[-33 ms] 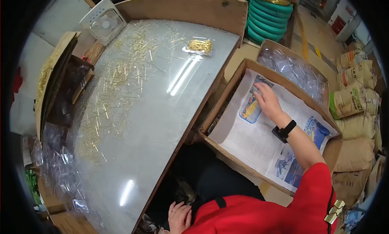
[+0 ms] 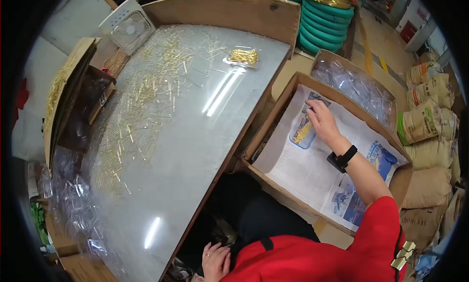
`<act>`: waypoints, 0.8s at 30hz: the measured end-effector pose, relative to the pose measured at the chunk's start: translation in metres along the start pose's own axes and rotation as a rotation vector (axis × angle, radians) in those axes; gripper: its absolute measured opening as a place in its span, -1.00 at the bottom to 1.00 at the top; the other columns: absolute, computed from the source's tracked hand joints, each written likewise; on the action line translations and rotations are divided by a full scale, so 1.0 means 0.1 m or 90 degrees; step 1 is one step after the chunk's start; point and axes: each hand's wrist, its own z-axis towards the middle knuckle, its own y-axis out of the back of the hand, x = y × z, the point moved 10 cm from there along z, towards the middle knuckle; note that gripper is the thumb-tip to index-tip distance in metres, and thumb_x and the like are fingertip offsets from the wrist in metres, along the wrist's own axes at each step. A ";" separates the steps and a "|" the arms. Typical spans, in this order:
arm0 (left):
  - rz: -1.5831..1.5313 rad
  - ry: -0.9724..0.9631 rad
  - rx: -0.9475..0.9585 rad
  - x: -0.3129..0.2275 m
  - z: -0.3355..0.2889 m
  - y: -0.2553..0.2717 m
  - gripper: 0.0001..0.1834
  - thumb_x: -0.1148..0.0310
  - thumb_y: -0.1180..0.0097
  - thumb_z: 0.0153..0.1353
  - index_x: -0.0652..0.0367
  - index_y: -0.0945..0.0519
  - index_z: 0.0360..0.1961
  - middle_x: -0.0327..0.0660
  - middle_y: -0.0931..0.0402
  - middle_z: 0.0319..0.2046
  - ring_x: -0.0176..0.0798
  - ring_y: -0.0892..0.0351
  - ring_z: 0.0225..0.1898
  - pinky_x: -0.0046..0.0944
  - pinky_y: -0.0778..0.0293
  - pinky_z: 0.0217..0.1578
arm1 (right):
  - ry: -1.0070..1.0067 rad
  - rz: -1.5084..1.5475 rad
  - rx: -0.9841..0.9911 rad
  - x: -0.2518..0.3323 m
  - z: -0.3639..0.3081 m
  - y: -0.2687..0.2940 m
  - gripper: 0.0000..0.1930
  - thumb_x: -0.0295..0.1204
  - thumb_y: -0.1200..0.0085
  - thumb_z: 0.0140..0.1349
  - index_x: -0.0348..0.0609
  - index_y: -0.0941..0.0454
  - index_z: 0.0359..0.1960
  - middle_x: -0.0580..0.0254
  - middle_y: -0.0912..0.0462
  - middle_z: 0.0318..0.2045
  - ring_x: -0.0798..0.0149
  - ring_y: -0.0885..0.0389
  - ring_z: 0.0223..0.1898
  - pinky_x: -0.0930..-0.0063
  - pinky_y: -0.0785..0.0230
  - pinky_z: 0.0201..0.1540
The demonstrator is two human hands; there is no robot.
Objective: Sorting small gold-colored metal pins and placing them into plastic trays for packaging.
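My right hand (image 2: 321, 121), with a dark watch on its wrist, is at the far left part of a sheet of newspaper (image 2: 288, 172). Its fingers are stretched and slightly bent, and nothing shows in them. Whether they press on the paper or hover just over it, I cannot tell. The newspaper lies inside a large cardboard box (image 2: 278, 196) and covers most of what is under it. Down by my lap, my left hand (image 2: 216, 260) rests with its fingers laid out flat, holding nothing that I can see.
Many thin gold metal pieces (image 2: 146, 101) lie scattered on the grey table (image 2: 190, 155) at left, with a clear tray of gold pieces (image 2: 243, 57) at its far end. Clear plastic packaging fills a second box (image 2: 354, 84). A fan (image 2: 128, 27), green coils (image 2: 325, 28) and sacks (image 2: 425, 121) stand around.
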 end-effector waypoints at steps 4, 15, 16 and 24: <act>-0.010 -0.040 -0.128 -0.13 0.00 0.53 -0.81 0.61 -0.25 0.09 0.24 -0.68 -0.23 -0.06 -0.69 -0.28 0.05 -0.70 -0.13 0.03 -0.54 0.03 | -0.106 0.291 0.015 0.60 0.26 -0.12 -0.78 -0.48 -0.05 0.40 -0.26 -0.55 0.02 0.06 -0.61 -0.15 0.12 -0.64 -0.22 0.36 -0.48 -0.14; 0.219 0.153 -0.496 0.47 -0.85 1.72 -0.65 0.52 -0.27 0.17 0.33 -0.60 0.01 0.07 -0.59 0.01 0.17 -0.55 0.06 0.03 -0.43 0.12 | 0.515 0.144 0.325 4.42 0.31 -0.65 -0.63 -0.49 -0.19 0.25 -0.18 -0.53 0.11 -0.02 -0.53 0.11 -0.11 -0.49 0.17 0.15 -0.40 0.22; 0.225 0.163 -0.518 0.53 -0.88 1.80 -0.65 0.52 -0.27 0.17 0.33 -0.60 0.01 0.07 -0.59 0.01 0.17 -0.55 0.06 0.03 -0.43 0.12 | 0.578 0.151 0.376 4.72 0.30 -0.92 -0.60 -0.46 -0.19 0.26 -0.16 -0.51 0.15 -0.03 -0.52 0.14 -0.10 -0.47 0.20 0.14 -0.38 0.24; 0.221 0.292 -0.423 1.20 -0.80 1.73 -0.26 0.11 -0.18 0.32 0.50 -0.32 0.30 0.25 -0.23 0.35 0.29 -0.09 0.45 0.24 0.00 0.43 | 0.529 -0.070 0.488 5.96 0.49 -2.92 -0.31 0.05 0.02 0.38 -0.11 -0.29 0.41 -0.06 -0.25 0.42 -0.18 -0.14 0.46 -0.09 -0.09 0.43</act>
